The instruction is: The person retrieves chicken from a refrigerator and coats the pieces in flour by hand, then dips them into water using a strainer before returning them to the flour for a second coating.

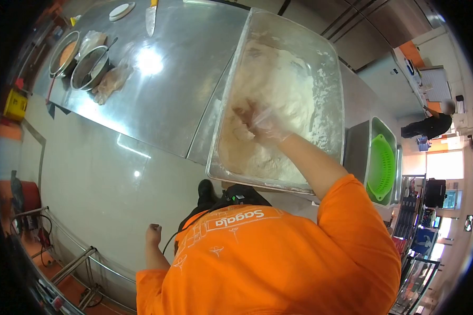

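— At two o'clock on the table (173,89), what sits there?

— A clear tub (328,73), tilted a little, holding pale floured dough (278,100). It lies near the table's front edge, and flour dusts its walls.

— Which hand is in it?

— The right hand (263,123), in a thin clear glove, is pressed into the dough near the middle of the tub. Its fingers (247,116) are curled into the mass and closed on dough.

— And the other hand?

— The left hand (153,231) hangs at seven o'clock, well apart from the table, beside the orange shirt (278,262). Its fingers are together in a loose fist, and it holds nothing that I can see.

— What else is on the table?

— At ten o'clock, well apart from the tub, two metal bowls (89,68) stand touching each other, one with something orange inside. A crumpled plastic bag (111,81) lies just beside them. At twelve o'clock, on the far edge, lie a knife (151,18) and a small white disc (122,10).

— And off the table?

— At three o'clock, just beside the tub, a green colander (382,168) rests in a green bin (376,128). Farther out at two o'clock another person (431,125) in dark clothes bends forward. The floor (89,173) below is pale and shiny.
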